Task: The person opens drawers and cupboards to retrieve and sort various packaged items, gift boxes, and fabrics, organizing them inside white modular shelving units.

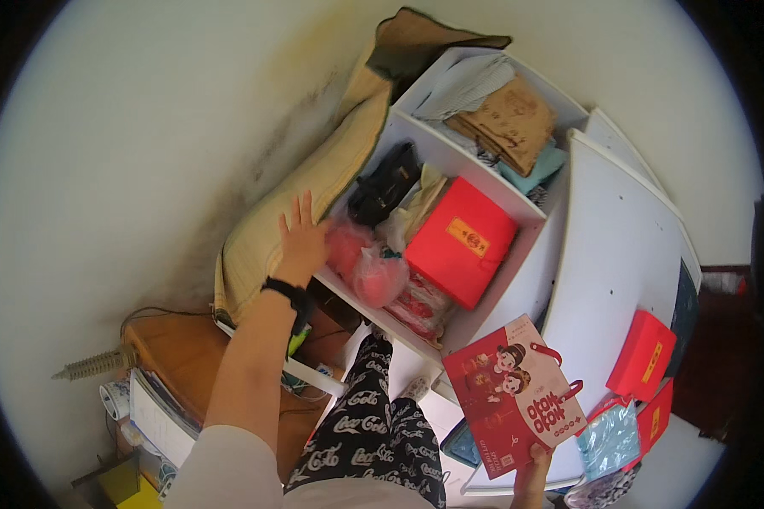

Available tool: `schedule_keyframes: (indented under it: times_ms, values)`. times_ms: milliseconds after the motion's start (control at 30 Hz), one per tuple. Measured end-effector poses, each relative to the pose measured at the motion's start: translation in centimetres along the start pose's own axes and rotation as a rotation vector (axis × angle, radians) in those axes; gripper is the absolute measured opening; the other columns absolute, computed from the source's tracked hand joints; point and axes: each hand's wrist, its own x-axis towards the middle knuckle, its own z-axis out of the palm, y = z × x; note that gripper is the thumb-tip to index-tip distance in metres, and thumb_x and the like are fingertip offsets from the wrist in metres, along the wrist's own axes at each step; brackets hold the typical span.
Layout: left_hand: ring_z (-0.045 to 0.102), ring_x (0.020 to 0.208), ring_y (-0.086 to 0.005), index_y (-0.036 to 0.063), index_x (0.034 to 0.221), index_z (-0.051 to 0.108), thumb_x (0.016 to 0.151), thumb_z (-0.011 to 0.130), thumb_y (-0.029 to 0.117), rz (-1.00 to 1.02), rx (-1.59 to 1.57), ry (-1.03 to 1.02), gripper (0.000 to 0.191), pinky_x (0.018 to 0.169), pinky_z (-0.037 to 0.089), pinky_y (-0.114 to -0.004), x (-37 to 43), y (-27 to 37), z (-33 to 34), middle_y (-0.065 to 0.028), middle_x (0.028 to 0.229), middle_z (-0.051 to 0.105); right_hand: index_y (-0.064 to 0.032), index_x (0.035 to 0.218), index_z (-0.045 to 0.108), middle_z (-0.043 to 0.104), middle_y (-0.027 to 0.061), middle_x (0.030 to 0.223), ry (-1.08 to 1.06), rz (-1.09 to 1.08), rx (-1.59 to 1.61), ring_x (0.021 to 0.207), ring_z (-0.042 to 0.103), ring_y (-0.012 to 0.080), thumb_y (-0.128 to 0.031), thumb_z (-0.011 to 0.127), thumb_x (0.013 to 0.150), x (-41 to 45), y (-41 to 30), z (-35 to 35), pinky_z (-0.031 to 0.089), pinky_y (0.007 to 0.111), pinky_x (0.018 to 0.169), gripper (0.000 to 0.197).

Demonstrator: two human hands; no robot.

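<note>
My left hand [304, 245], with a dark band on its wrist, reaches over the near left edge of a white compartment, fingers spread, beside red items in clear plastic bags [379, 277]. Its thumb side looks blurred against the red; contact is unclear. My right hand [535, 461] grips the lower edge of a flat red and cream gift box [516, 394] with red strap handles and printed cartoon figures. Inside the compartment lie a large red box [461, 242] with a gold label and a black bag [385, 184].
Folded clothes [509, 121] fill the far compartment. A rolled woven mat [299, 178] leans at the wall. White panels [611, 254] stand right, near smaller red boxes [642, 356] and a plastic-wrapped blue item [611, 439]. A brown wooden table [178, 356] with papers stands left.
</note>
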Motion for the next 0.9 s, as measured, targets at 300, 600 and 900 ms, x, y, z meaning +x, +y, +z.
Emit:
schedule_keyframes:
  times_ms: [300,600,900]
  values:
    - [0.055,0.100,-0.0371,0.0159,0.136,0.034,0.074,0.050,-0.005,-0.278,-0.393,0.313,0.067,0.079,0.048,-0.044,9.3,-16.7,-2.0,-0.0130,0.133,0.043,-0.0001,0.134,0.029,0.045,0.0126,0.129,-0.290,0.121,-0.117,0.118,0.046,0.0237,-0.032,0.068,0.073,10.9,-0.7,19.1,0.037,0.037,0.100,0.079]
    - [0.054,0.101,-0.0375,0.0121,0.133,0.037,0.077,0.047,-0.004,-0.239,-0.500,0.401,0.060,0.081,0.047,-0.041,10.5,-22.5,-2.3,-0.0155,0.125,0.049,-0.0054,0.138,0.027,0.044,0.0095,0.131,-0.486,0.002,-0.303,0.119,0.043,0.0211,-0.022,0.070,0.070,21.8,-1.9,35.1,0.033,0.033,0.101,0.082]
    - [0.059,0.086,-0.0342,0.0116,0.117,0.051,0.072,0.053,0.002,-0.123,-0.501,0.673,0.047,0.067,0.048,-0.042,11.7,-25.2,0.2,-0.0104,0.111,0.056,-0.0068,0.141,0.020,0.043,0.0122,0.127,-0.747,-0.361,-0.598,0.116,0.043,0.0223,-0.021,0.074,0.066,29.1,-2.5,54.9,0.035,0.034,0.098,0.094]
